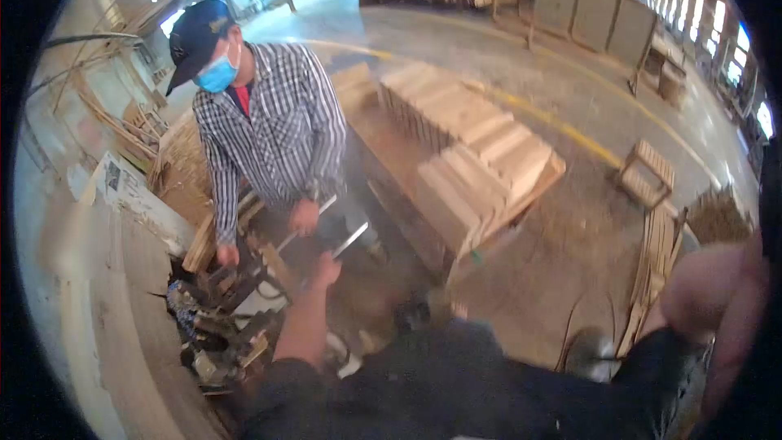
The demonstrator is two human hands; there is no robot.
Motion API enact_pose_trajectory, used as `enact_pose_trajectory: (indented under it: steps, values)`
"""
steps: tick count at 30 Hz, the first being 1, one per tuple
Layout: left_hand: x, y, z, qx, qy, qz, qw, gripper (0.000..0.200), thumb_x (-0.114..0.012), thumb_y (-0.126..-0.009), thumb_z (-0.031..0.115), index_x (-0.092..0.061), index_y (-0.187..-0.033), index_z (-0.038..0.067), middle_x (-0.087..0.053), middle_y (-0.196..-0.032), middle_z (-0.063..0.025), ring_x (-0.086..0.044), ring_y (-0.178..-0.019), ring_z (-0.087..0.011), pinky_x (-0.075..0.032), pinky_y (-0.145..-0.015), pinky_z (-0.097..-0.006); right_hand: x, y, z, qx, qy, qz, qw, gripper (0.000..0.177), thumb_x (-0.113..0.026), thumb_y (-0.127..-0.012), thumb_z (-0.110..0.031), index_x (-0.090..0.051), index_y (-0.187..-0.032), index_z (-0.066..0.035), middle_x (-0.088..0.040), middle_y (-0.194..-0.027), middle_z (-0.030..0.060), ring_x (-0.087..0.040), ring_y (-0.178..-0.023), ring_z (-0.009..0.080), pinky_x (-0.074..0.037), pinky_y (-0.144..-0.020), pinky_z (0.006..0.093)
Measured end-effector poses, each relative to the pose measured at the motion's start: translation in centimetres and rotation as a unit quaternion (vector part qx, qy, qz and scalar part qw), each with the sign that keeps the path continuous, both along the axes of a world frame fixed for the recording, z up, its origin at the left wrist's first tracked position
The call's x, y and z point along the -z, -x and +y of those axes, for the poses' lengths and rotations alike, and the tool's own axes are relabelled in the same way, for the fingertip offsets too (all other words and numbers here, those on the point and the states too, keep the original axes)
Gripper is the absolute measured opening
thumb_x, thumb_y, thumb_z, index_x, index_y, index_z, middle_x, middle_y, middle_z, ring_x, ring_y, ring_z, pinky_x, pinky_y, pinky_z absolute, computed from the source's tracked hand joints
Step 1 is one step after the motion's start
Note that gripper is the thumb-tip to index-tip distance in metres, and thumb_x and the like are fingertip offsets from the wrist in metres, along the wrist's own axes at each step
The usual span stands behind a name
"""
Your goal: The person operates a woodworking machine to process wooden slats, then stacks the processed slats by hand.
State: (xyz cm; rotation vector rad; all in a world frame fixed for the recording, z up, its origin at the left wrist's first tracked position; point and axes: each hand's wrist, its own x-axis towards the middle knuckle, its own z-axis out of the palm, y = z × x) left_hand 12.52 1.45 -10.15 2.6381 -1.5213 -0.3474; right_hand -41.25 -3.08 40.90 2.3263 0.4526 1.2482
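My left hand [326,270] is closed on a thin, straight, pale strip [352,240] that juts up and to the right from the fingers. Its exact kind is too blurred to make out. Just beyond it, a co-worker's hand [305,217] holds another thin light bar [327,204]. The co-worker's other hand [227,255] is low, beside some wood pieces. Below my left forearm lies a jumble of wood scraps and machine-like parts [213,322]. On the right side, my bare right arm [700,293] is bent and blurred; its hand cannot be seen.
A co-worker [269,114] in a checked shirt, cap and mask stands opposite me. Stacked wooden boards [481,163] rest on a low pallet [533,200]. A small wooden crate [646,175] sits on the floor to the right. Long planks [122,301] line the left side.
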Motion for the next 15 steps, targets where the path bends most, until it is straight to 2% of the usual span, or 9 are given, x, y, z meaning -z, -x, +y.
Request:
enact_pose_trajectory:
  steps: [2,3,7,9,10,11,12,14,15]
  values:
    - [-0.4,0.6,-1.0,-0.040,-0.050,0.103,0.993,0.038,-0.062,-0.093,0.031,-0.063,-0.118,0.004,-0.065,-0.118,-0.0238,-0.062,-0.112,-0.0427,-0.050,-0.094,-0.0510,0.8,1.0,0.2,0.016,-0.027,-0.007,0.999,0.059,-0.050,-0.093,-0.056,-0.046,-0.114,-0.001,-0.060,-0.092,0.0103,-0.063,-0.070,0.0158,-0.058,-0.061,0.0243]
    - [1.6,-0.9,-1.5,-0.001,-0.047,0.043,0.998,0.038,-0.061,-0.093,0.032,-0.062,-0.118,0.003,-0.065,-0.118,-0.0221,-0.060,-0.115,-0.0414,-0.048,-0.097,-0.0506,0.4,1.0,-0.1,0.019,-0.003,-0.023,1.000,0.057,-0.051,-0.093,-0.054,-0.046,-0.114,-0.001,-0.060,-0.092,0.0100,-0.063,-0.070,0.0160,-0.058,-0.061,0.0244]
    - [1.6,-1.0,-1.5,-0.023,-0.049,0.073,0.996,0.045,-0.058,-0.093,0.038,-0.062,-0.123,0.005,-0.063,-0.127,-0.0221,-0.057,-0.122,-0.0424,-0.043,-0.104,-0.0511,-3.9,2.8,0.0,0.053,0.099,-0.031,0.993,0.051,-0.055,-0.092,-0.047,-0.046,-0.114,-0.002,-0.060,-0.090,0.0090,-0.064,-0.069,0.0166,-0.057,-0.060,0.0246]
    - [0.4,0.3,-1.0,-0.043,-0.034,0.086,0.995,0.035,-0.058,-0.092,0.033,-0.070,-0.106,0.003,-0.071,-0.103,-0.0212,-0.067,-0.101,-0.0416,-0.052,-0.087,-0.0502,-7.0,3.3,0.5,0.058,0.155,-0.025,0.986,0.048,-0.057,-0.091,-0.043,-0.046,-0.114,-0.003,-0.061,-0.089,0.0084,-0.064,-0.068,0.0169,-0.057,-0.059,0.0247]
    - [0.4,-0.2,-1.0,0.004,-0.040,0.084,0.996,0.047,-0.058,-0.092,0.045,-0.066,-0.116,0.005,-0.068,-0.112,-0.0226,-0.065,-0.107,-0.0412,-0.051,-0.090,-0.0503,-8.3,4.2,1.7,0.077,0.181,-0.024,0.980,0.046,-0.058,-0.091,-0.041,-0.046,-0.114,-0.003,-0.061,-0.088,0.0081,-0.064,-0.068,0.0171,-0.057,-0.059,0.0247]
    - [-0.1,-0.4,-1.0,-0.010,-0.082,0.162,0.983,0.043,-0.056,-0.095,0.038,-0.064,-0.120,0.004,-0.068,-0.112,-0.0231,-0.066,-0.106,-0.0408,-0.051,-0.090,-0.0485,-8.9,5.4,3.5,0.108,0.201,-0.031,0.973,0.045,-0.059,-0.091,-0.040,-0.046,-0.113,-0.003,-0.061,-0.088,0.0079,-0.064,-0.068,0.0172,-0.057,-0.058,0.0248]
    - [0.1,0.5,-1.2,-0.018,-0.040,0.075,0.996,0.038,-0.054,-0.097,0.034,-0.067,-0.117,0.005,-0.069,-0.116,-0.0198,-0.067,-0.105,-0.0392,-0.052,-0.089,-0.0488,-9.6,6.4,5.4,0.145,0.236,-0.042,0.960,0.044,-0.060,-0.091,-0.038,-0.046,-0.113,-0.003,-0.061,-0.087,0.0076,-0.064,-0.067,0.0174,-0.057,-0.058,0.0249]
    - [-1.2,-2.9,-14.3,0.051,0.087,-0.038,0.994,0.039,-0.054,-0.096,0.033,-0.065,-0.120,0.005,-0.068,-0.118,-0.0188,-0.064,-0.109,-0.0388,-0.049,-0.094,-0.0483,-8.6,7.3,7.8,0.213,0.317,-0.089,0.920,0.042,-0.063,-0.090,-0.034,-0.046,-0.113,-0.004,-0.061,-0.086,0.0071,-0.064,-0.067,0.0177,-0.057,-0.057,0.0250]
    - [-0.2,-5.4,-15.9,0.074,0.124,-0.124,0.982,0.040,-0.054,-0.096,0.032,-0.063,-0.123,0.005,-0.067,-0.121,-0.0177,-0.061,-0.114,-0.0385,-0.046,-0.099,-0.0477,-7.6,7.3,7.9,0.236,0.317,-0.105,0.913,0.041,-0.064,-0.090,-0.033,-0.046,-0.113,-0.004,-0.061,-0.086,0.0068,-0.064,-0.066,0.0178,-0.057,-0.057,0.0250]
